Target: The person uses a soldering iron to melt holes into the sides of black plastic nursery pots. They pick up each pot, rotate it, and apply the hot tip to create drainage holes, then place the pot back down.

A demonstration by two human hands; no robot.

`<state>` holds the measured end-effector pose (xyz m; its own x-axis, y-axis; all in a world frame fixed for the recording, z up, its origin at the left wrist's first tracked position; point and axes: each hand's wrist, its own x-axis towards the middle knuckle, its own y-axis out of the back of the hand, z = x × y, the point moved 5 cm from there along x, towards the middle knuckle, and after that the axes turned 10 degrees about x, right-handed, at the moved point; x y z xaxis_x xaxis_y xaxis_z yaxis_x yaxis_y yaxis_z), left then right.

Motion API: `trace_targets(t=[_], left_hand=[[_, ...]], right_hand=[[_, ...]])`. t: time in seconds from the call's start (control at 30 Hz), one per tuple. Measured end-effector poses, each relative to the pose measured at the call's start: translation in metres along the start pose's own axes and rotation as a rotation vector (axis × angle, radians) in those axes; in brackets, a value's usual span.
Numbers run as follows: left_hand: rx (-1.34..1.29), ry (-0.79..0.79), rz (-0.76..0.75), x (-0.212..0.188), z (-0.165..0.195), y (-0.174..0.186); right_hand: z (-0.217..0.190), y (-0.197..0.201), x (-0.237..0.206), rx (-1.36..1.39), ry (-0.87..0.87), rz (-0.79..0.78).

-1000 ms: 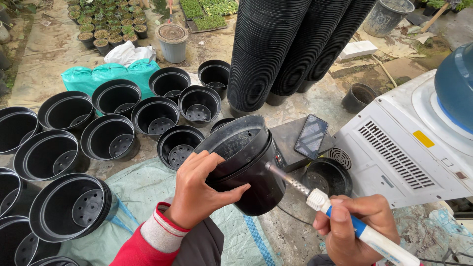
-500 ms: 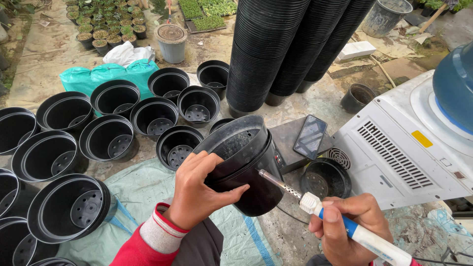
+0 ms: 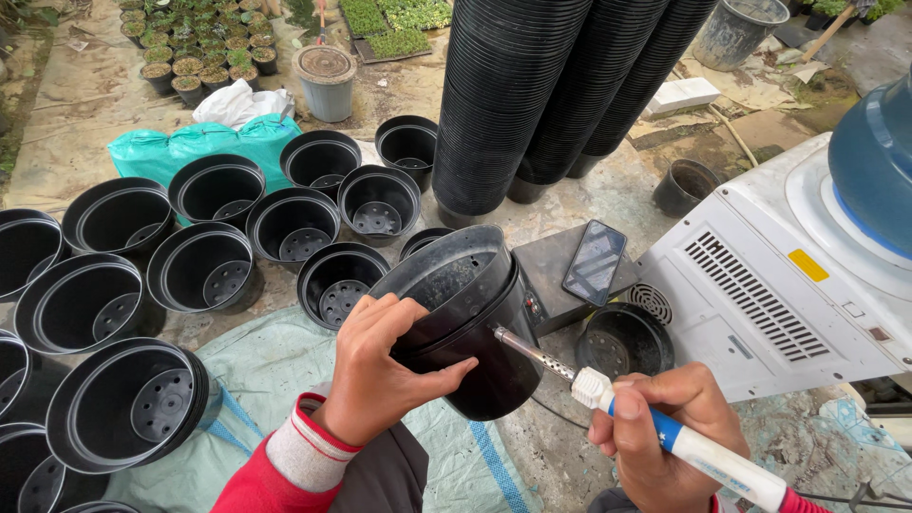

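Observation:
My left hand (image 3: 378, 373) grips a black plastic pot (image 3: 465, 313) tilted on its side, mouth facing up and left. My right hand (image 3: 655, 442) holds a soldering iron (image 3: 665, 432) with a white and blue handle. Its metal tip touches the pot's side wall near the rim. A red sleeve with a grey cuff covers my left wrist.
Several empty black pots (image 3: 204, 266) stand on the ground to the left. Tall stacks of black pots (image 3: 532, 95) lean at the back. A phone (image 3: 595, 261) lies on a dark box. A white machine (image 3: 788, 275) with a blue bottle sits at right.
The soldering iron has pushed forward, so its tip now meets the pot wall. My right hand has moved slightly up and left.

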<state>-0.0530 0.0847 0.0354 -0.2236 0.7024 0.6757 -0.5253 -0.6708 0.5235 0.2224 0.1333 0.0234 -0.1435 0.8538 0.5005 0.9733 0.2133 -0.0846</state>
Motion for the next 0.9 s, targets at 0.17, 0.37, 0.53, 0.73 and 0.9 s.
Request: trace_targets(t=[0.17, 0.37, 0.53, 0.73, 0.9], left_hand=[[-0.013, 0.004, -0.015, -0.001, -0.002, -0.001], [-0.026, -0.021, -0.003, -0.003, -0.001, -0.001], [-0.020, -0.028, 0.004, -0.004, -0.001, -0.001], [-0.024, -0.022, 0.013, -0.004, 0.001, 0.000], [-0.017, -0.033, 0.016, -0.005, 0.001, 0.000]], right_hand=[[-0.002, -0.006, 0.004, -0.001, 0.007, -0.001], [-0.004, -0.012, 0.009, 0.005, -0.007, -0.035], [-0.006, -0.016, 0.012, 0.034, 0.004, -0.077], [-0.007, -0.019, 0.012, 0.040, -0.017, -0.089], [-0.007, -0.019, 0.013, 0.020, -0.024, -0.103]])
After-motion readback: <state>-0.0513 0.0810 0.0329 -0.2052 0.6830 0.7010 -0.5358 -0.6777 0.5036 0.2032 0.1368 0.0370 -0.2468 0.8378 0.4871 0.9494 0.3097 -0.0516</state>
